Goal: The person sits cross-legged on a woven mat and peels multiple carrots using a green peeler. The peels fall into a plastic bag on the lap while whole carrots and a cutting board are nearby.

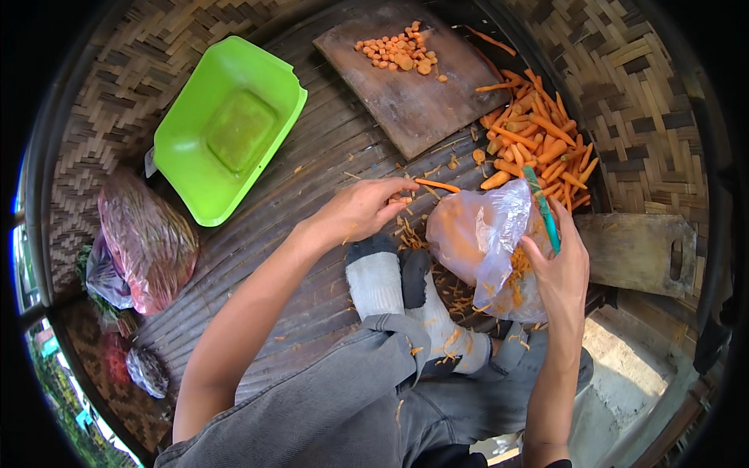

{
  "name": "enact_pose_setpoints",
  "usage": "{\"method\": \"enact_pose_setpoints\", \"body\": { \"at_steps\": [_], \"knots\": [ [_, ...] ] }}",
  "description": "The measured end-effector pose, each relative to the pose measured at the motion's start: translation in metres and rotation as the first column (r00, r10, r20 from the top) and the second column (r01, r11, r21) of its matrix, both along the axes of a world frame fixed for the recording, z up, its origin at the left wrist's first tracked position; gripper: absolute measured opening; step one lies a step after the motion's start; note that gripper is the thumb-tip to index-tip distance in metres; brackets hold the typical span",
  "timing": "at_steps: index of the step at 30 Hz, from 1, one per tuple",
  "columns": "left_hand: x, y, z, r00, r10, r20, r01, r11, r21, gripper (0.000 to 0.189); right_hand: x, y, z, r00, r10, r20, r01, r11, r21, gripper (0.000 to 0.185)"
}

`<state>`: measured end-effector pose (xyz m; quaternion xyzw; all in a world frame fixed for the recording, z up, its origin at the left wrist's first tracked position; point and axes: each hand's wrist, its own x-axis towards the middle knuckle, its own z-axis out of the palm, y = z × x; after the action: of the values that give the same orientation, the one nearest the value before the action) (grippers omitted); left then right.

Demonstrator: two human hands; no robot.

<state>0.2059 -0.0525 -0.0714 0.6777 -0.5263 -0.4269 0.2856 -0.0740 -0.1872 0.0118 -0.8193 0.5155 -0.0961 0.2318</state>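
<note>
My left hand [374,202] pinches the end of a thin carrot [437,185] above the slatted floor. My right hand [556,251] holds a green-handled tool [543,209], perhaps a peeler, between thumb and fingers; its working end is not clear. Between my hands lies a clear plastic bag [462,228], with orange contents showing through. Carrot peelings [518,275] lie on the plastic beside it. Past my right hand is a heap of carrots [541,137]. A wooden board [409,99] farther ahead bears small carrot slices [404,52].
A green plastic basin [175,175] stands at the left, near filled plastic bags [146,245]. A wooden board with a handle slot [632,251] lies at the right. Woven bamboo walls [638,117] enclose the slatted floor [275,234]. My socked feet [374,281] are close below my hands.
</note>
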Motion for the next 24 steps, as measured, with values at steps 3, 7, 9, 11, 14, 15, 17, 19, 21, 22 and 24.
{"method": "enact_pose_setpoints", "body": {
  "at_steps": [3,7,9,11,14,15,17,19,21,22,24],
  "knots": [
    [-0.007,-0.004,-0.008,0.992,0.086,-0.095,-0.082,0.996,0.044,0.021,-0.007,-0.009,0.002,0.989,-0.029,-0.142,0.054,0.984,0.171,0.031],
    [0.001,-0.004,-0.012,0.981,0.186,-0.058,-0.184,0.982,0.04,0.019,-0.038,-0.014,0.014,0.997,-0.079,0.019,0.075,0.981,0.18,0.016],
    [0.009,-0.003,-0.008,0.991,0.124,0.056,-0.127,0.99,0.061,0.02,-0.058,-0.021,0.02,0.995,-0.094,0.032,0.082,0.958,0.276,0.012],
    [0.007,-0.002,-0.004,0.998,0.052,0.024,-0.052,0.998,0.023,0.02,-0.075,-0.025,0.024,0.985,-0.168,0.043,0.145,0.936,0.32,0.009],
    [-0.011,-0.003,-0.003,0.999,-0.044,0.031,0.044,0.999,-0.018,0.023,-0.08,-0.035,0.022,0.979,-0.145,0.145,0.101,0.956,0.275,0.009],
    [-0.021,-0.005,-0.005,0.996,-0.075,0.038,0.076,0.996,-0.036,0.024,-0.076,-0.038,0.02,0.972,-0.169,0.164,0.115,0.948,0.297,0.009],
    [-0.038,-0.011,-0.012,0.971,-0.135,0.196,0.156,0.983,-0.1,0.026,-0.064,-0.039,0.019,0.95,-0.269,0.157,0.204,0.919,0.336,0.011],
    [-0.049,-0.017,-0.021,0.926,-0.137,0.351,0.233,0.941,-0.247,0.033,-0.046,-0.037,0.017,0.948,-0.208,0.24,0.113,0.928,0.355,0.015],
    [-0.056,-0.02,-0.028,0.914,-0.105,0.393,0.204,0.954,-0.22,0.038,-0.026,-0.038,0.011,0.933,-0.191,0.305,0.086,0.942,0.325,0.023],
    [-0.059,-0.021,-0.032,0.903,-0.109,0.415,0.198,0.964,-0.179,0.04,-0.021,-0.037,0.014,0.927,-0.214,0.308,0.112,0.942,0.316,0.024],
    [-0.065,-0.02,-0.035,0.911,-0.042,0.411,0.135,0.97,-0.201,0.042,-0.013,-0.034,0.016,0.895,-0.162,0.416,0.044,0.96,0.277,0.028]
  ]
}}
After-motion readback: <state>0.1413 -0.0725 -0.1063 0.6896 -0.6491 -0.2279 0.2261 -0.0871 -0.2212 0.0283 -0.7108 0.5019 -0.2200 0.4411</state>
